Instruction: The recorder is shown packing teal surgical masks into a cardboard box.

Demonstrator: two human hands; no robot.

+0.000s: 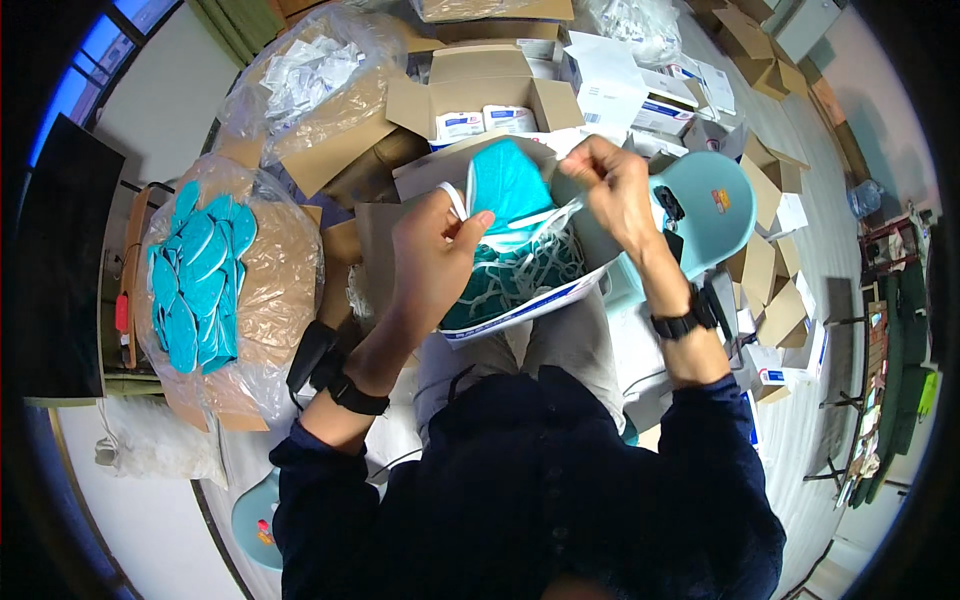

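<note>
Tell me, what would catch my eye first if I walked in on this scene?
Probably the teal face mask at the centre, held up between the left hand and the right hand, which pinches its white strap. Below it a box of masks sits on the lap. At the left, a plastic-lined carton holds a pile of teal masks.

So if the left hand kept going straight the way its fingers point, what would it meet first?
Probably the teal mask it already pinches: the left hand points up and right into it. Past that, the right hand, though depth is unclear.
</note>
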